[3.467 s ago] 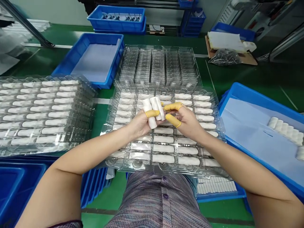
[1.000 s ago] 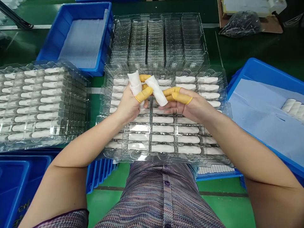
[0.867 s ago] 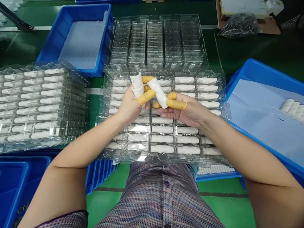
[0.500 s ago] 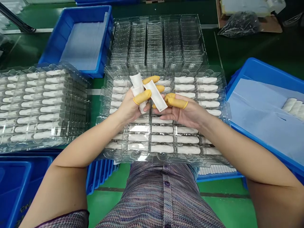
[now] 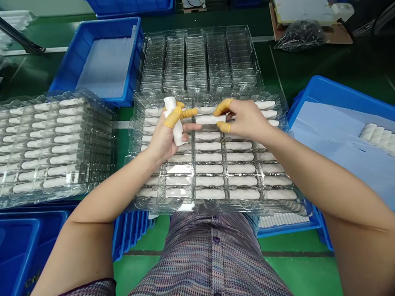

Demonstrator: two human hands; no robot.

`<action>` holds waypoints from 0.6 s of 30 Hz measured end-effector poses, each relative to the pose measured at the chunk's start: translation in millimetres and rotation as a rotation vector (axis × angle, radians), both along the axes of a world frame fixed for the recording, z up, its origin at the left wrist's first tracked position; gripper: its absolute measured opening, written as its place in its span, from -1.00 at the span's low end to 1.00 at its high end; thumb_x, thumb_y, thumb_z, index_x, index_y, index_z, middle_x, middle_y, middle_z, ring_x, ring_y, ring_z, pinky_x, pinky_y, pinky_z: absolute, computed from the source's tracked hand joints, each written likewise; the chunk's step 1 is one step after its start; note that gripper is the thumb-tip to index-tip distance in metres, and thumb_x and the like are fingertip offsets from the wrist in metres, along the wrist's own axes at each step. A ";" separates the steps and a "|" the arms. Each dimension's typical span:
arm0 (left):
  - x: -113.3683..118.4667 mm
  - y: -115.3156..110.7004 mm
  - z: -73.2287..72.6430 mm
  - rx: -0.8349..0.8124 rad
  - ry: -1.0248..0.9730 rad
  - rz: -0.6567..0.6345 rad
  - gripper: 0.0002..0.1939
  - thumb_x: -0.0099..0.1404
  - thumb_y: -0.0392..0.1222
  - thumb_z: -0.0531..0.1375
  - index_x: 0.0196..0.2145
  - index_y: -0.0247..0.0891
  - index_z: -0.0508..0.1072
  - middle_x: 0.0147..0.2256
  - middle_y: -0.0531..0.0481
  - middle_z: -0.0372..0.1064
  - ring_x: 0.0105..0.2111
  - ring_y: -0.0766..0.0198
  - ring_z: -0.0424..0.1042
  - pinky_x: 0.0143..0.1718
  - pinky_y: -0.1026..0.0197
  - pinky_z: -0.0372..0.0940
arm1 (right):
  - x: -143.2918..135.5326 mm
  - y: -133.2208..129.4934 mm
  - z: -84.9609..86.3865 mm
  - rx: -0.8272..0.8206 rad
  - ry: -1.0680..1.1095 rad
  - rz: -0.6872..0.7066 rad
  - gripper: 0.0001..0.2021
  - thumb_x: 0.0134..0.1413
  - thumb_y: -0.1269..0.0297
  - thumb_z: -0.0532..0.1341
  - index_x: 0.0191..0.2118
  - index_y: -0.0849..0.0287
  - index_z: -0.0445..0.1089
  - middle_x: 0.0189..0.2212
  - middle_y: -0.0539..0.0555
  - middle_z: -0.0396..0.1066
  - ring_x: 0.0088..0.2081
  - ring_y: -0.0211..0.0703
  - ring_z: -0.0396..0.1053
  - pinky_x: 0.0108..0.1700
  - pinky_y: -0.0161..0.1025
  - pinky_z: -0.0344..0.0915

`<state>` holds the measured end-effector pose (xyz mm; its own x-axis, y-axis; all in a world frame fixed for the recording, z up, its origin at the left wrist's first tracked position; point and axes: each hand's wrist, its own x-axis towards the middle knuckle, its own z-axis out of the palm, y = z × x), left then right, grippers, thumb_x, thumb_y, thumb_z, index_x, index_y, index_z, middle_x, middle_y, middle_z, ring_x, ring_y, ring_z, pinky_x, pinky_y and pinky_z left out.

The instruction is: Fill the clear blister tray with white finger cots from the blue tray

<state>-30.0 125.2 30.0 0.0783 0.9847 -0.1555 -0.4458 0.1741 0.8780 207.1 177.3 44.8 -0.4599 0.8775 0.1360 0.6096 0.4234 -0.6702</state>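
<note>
My left hand [image 5: 168,129], with yellow finger cots on some fingers, is closed round white elongated pieces [image 5: 177,133]; their exact number is partly hidden by the fingers. My right hand [image 5: 243,117], also in yellow finger cots, pinches one end of another white piece [image 5: 210,119], which lies level over the upper middle of the clear plastic tray [image 5: 212,205]. A left fingertip is close to that piece's other end; touching or not, I cannot tell. Rows of similar white pieces lie in the tray's slots around and below both hands.
A stack of filled clear trays [image 5: 55,191] stands at left. Behind the tray are more clear trays [image 5: 197,61]. A blue bin [image 5: 135,53] with white sheets is at back left; another blue bin [image 5: 321,82] at right holds blue sheeting and white pieces.
My right hand has turned palm-down and now holds a white piece level by its end, just above the tray. The left hand has shifted slightly left, still gripping white pieces.
</note>
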 end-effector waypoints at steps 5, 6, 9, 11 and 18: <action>0.1 -0.6 -3.1 0.022 0.025 0.021 -0.56 0.25 0.15 0.46 -0.05 -0.14 0.56 -0.05 -0.07 0.58 -0.03 0.12 0.62 -0.47 0.36 0.45 | -18.4 0.9 -12.7 0.200 -0.370 0.096 -0.75 0.07 0.47 0.28 -0.13 0.18 0.60 -0.25 0.18 0.62 -0.01 0.22 0.46 -0.03 0.02 0.36; -0.2 -0.3 -4.5 0.028 0.031 0.023 -0.56 0.26 0.15 0.45 -0.03 -0.14 0.57 -0.06 -0.07 0.58 0.01 0.11 0.60 -0.36 0.31 0.52 | -21.1 -0.6 -15.2 0.212 -0.366 0.101 -0.78 0.09 0.49 0.27 -0.17 0.19 0.61 -0.29 0.19 0.62 0.02 0.26 0.45 0.00 0.06 0.36; -0.8 0.1 -8.9 0.059 0.032 0.006 -0.55 0.30 0.17 0.42 0.03 -0.11 0.58 0.00 -0.07 0.58 0.19 0.05 0.50 0.02 0.14 0.56 | -25.6 -9.0 -16.9 0.184 -0.200 0.084 -0.83 0.17 0.48 0.24 -0.26 0.17 0.60 -0.30 0.19 0.62 0.04 0.26 0.44 0.12 0.17 0.35; 0.6 -1.2 -10.2 0.115 0.028 -0.026 -0.53 0.31 0.20 0.40 0.06 -0.08 0.57 0.12 -0.07 0.54 0.32 -0.02 0.38 0.20 0.03 0.47 | -28.0 -18.0 -13.2 0.039 0.059 0.094 -0.86 0.22 0.40 0.25 -0.20 0.15 0.58 -0.18 0.16 0.64 0.01 0.16 0.48 0.12 0.15 0.40; 11.6 -10.0 -6.6 0.201 0.074 -0.142 -0.35 0.18 0.33 0.45 0.08 -0.09 0.58 0.11 -0.11 0.53 0.25 -0.11 0.43 0.15 -0.03 0.45 | -39.8 -44.8 -5.4 -0.655 0.664 0.199 -0.75 0.19 0.08 0.38 -0.23 0.08 0.36 -0.22 0.04 0.58 -0.20 -0.11 0.56 -0.11 -0.09 0.56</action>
<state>-18.3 115.2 23.4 0.2141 0.9763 0.0317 -0.3623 0.0492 0.9308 167.3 132.5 39.5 -0.6145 0.7861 -0.0674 -0.0235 -0.1036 -0.9943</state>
